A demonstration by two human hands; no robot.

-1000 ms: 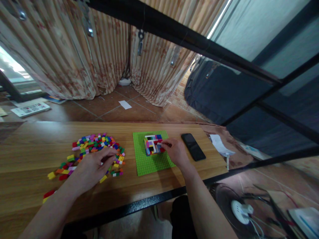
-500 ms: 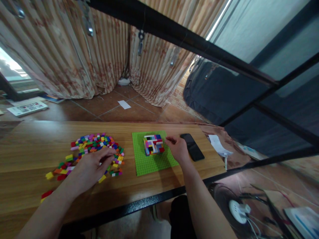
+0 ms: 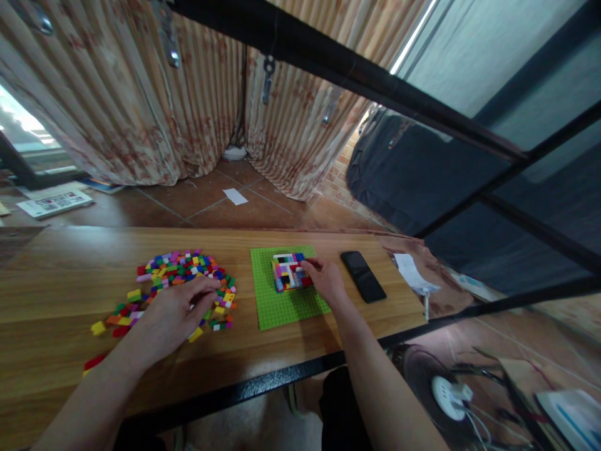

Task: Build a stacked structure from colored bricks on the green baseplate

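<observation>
A low rectangular build of toy bricks (image 3: 287,274) in many colours stands on a green studded baseplate (image 3: 272,316). At its right side is my right hand (image 3: 326,282), thumb and index finger closed against the upper right edge of the build. The fingertips partly cover the bricks there. My left hand (image 3: 181,310) hovers low over the near side of a loose pile of toy bricks (image 3: 176,269). Its fingers are curled with the thumb close under them, and whatever lies between the fingertips is too small to make out.
A black phone (image 3: 363,277) lies on the wooden table (image 3: 282,351) to the right of the baseplate. A red brick (image 3: 94,361) sits apart near my left forearm. White paper (image 3: 413,272) is beyond the table's right end. A power strip (image 3: 448,398) with cables is lower right.
My right hand drew back right from the build, leaving a white brick on top, then returned to its right edge. My left hand has stayed over the pile.
</observation>
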